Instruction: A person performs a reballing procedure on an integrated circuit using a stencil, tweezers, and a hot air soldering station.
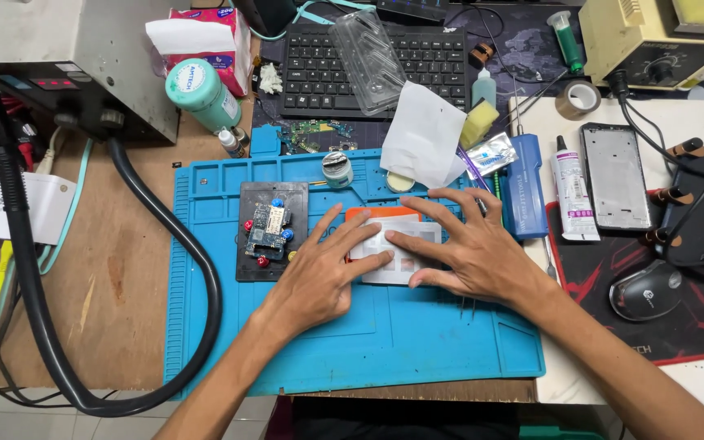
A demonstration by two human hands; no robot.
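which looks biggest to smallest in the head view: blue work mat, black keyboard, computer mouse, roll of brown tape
1. blue work mat
2. black keyboard
3. computer mouse
4. roll of brown tape

The tape lies farther from the camera than the mouse, so that last gap is less sure.

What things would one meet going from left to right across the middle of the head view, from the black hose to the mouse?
Black hose → circuit board holder → left hand → white card → right hand → blue tool → white tube → phone frame → mouse.
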